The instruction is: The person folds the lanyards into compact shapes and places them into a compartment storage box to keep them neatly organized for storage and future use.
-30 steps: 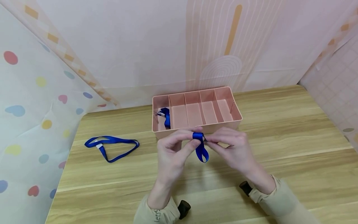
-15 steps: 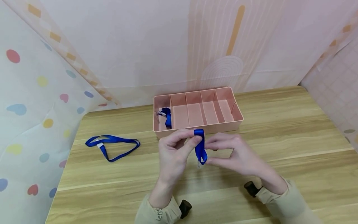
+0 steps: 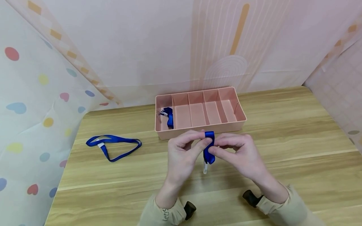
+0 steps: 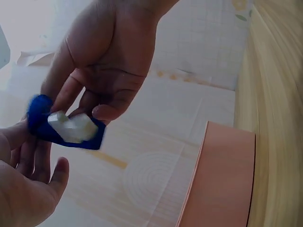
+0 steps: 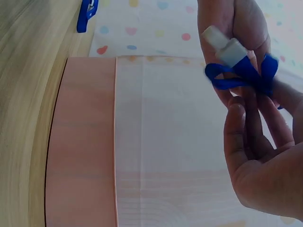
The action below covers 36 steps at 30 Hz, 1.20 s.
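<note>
In the head view a blue lanyard [image 3: 209, 157], folded into a short flat bundle, is held up above the table. My left hand [image 3: 182, 157] pinches its upper end between thumb and fingers. From the other side my right hand [image 3: 243, 155] pinches the middle of the bundle. A whitish clip [image 3: 205, 169] hangs from the bottom of the folds. The right wrist view shows the white plastic fitting [image 5: 232, 52] and loops of blue strap [image 5: 220, 78] between the hands.
Behind the hands stands a pink divided box [image 3: 168, 135]; its leftmost compartment holds a bundled blue lanyard [image 3: 170, 119]. Another blue lanyard [image 3: 113, 140] lies spread in a loop on the wooden table [image 3: 113, 194] at left. A patterned backdrop [image 3: 158, 47] rises behind.
The right hand left the strap, its fingers spread beside it, and now pinches the folds again. The hanging loop has become a compact bundle. Both hands have shifted slightly right.
</note>
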{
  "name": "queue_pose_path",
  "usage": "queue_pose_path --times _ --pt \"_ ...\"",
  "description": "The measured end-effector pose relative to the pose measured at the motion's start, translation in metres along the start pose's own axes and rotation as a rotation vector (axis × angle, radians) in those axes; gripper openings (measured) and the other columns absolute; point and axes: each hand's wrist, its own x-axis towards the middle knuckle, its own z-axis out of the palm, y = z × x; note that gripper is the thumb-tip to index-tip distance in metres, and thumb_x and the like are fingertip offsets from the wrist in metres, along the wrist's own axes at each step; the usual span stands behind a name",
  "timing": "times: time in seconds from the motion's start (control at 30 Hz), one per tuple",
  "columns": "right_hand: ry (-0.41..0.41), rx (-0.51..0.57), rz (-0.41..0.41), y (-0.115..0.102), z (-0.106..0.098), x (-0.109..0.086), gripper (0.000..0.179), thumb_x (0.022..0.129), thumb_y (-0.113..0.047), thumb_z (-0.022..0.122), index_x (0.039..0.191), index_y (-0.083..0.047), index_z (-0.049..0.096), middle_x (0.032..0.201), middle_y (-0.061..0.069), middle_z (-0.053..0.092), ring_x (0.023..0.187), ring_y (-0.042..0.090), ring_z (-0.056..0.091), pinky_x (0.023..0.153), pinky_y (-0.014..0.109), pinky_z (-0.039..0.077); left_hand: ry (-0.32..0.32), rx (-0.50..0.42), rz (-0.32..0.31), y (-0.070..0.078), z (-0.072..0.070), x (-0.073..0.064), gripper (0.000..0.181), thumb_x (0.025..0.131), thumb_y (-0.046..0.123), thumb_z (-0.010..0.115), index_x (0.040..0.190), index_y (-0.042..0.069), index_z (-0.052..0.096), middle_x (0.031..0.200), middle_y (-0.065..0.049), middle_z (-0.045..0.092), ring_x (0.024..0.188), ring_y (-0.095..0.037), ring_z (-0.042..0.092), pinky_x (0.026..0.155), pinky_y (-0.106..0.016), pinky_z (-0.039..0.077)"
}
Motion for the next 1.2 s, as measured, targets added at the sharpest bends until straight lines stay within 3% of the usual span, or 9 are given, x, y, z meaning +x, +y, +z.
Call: queue_pose_path --times 0.1,0.23,0.4,0.57,0.7,0.93,1.2 --pt "0.026 -0.03 -0.011 0.0 0.002 -0.001 0.009 0.09 0.009 0.075 0.093 0.002 0.08 0.088 0.001 0.08 0.084 0.001 0.072 0.074 0.02 0.061 -0.021 0.017 -0.045 0.001 -0.001 0.001 0.028 0.089 -0.003 0.079 0.101 -0.026 0.068 0.095 -0.003 0.081 0.091 0.001 0.073 0.088 -0.021 0.063" --pt "0.069 -0.091 -0.049 0.001 0.005 -0.001 0.012 0.088 0.011 0.076 0.09 0.0 0.081 0.083 0.013 0.078 0.083 -0.001 0.071 0.072 0.017 0.059 -0.031 0.083 -0.115 0.004 -0.004 0.002 0.021 0.088 -0.005 0.078 0.103 -0.019 0.072 0.101 -0.036 0.073 0.089 -0.001 0.074 0.086 -0.022 0.063" --pt "0.169 -0.034 -0.087 0.003 0.006 0.0 0.014 0.085 0.018 0.075 0.087 0.004 0.08 0.085 0.002 0.079 0.082 -0.001 0.071 0.073 0.015 0.059 0.002 0.175 -0.143 0.005 -0.004 0.002 0.024 0.086 -0.005 0.081 0.107 -0.009 0.071 0.109 -0.026 0.073 0.101 -0.009 0.074 0.097 -0.034 0.063" --pt "0.283 0.077 -0.115 0.005 0.001 0.002 0.022 0.084 0.022 0.072 0.086 0.002 0.08 0.088 -0.006 0.078 0.084 0.004 0.072 0.076 0.016 0.061 -0.115 0.204 -0.265 0.0 0.002 0.002 0.036 0.092 0.005 0.079 0.127 0.002 0.072 0.126 -0.016 0.076 0.116 -0.019 0.074 0.103 -0.034 0.061" --pt "0.322 0.095 -0.131 0.005 -0.002 0.004 0.028 0.085 0.023 0.071 0.088 -0.002 0.082 0.09 -0.001 0.079 0.087 0.008 0.074 0.079 0.018 0.062 -0.15 0.22 -0.31 -0.003 0.004 0.002 0.029 0.095 0.006 0.076 0.122 -0.002 0.075 0.116 -0.022 0.079 0.107 -0.027 0.078 0.096 -0.029 0.063" --pt "0.331 0.129 -0.164 0.006 -0.002 0.006 0.021 0.084 0.025 0.068 0.091 0.009 0.079 0.092 -0.003 0.079 0.088 0.009 0.073 0.082 0.017 0.061 -0.108 0.178 -0.362 -0.005 0.006 0.002 0.021 0.095 0.005 0.075 0.111 -0.008 0.077 0.107 -0.027 0.079 0.088 -0.006 0.077 0.079 -0.021 0.063" --pt "0.354 0.127 -0.175 0.01 -0.004 0.007 0.025 0.085 0.025 0.068 0.09 0.003 0.08 0.092 -0.004 0.079 0.089 0.01 0.073 0.083 0.017 0.061 -0.096 0.119 -0.388 -0.012 0.01 0.0 0.023 0.094 0.002 0.075 0.114 -0.009 0.076 0.11 -0.029 0.078 0.088 -0.001 0.076 0.083 -0.021 0.063"
